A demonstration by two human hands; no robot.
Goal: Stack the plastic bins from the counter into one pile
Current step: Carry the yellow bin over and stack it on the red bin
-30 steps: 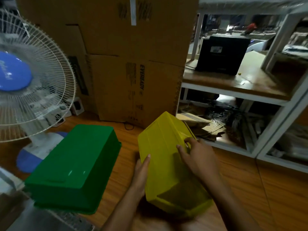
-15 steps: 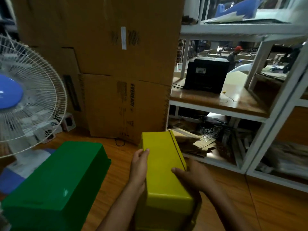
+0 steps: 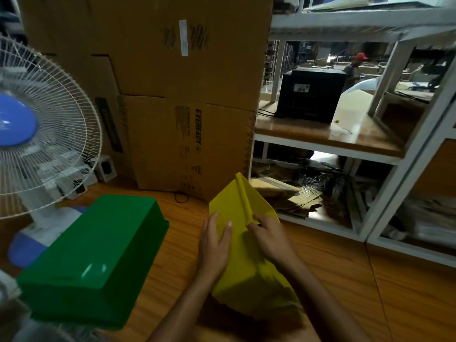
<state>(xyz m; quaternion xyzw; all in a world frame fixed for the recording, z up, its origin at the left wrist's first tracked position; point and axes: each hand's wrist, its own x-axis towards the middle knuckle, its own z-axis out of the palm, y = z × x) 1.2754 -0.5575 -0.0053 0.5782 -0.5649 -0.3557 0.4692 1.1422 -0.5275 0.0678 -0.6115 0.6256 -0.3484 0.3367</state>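
Note:
A yellow plastic bin (image 3: 237,208) is held tilted above the wooden counter (image 3: 182,233), one of its edges pointing up and away from me. My left hand (image 3: 214,245) lies flat against its left side. My right hand (image 3: 269,238) grips its ridge and right side. A green plastic bin (image 3: 98,253) rests upside down on the counter to the left, apart from both hands. The yellow bin's lower part is hidden behind my hands and in shadow.
A white fan (image 3: 37,134) with a blue hub stands at the left, close to the green bin. Stacked cardboard boxes (image 3: 177,99) rise behind the counter. A white shelf unit (image 3: 380,154) at the right holds a black box (image 3: 311,95) and clutter.
The yellow bin has been turned in my hands, from lying with a flat face up to a tilt with one edge raised. The view shifted a little; the green bin stayed put.

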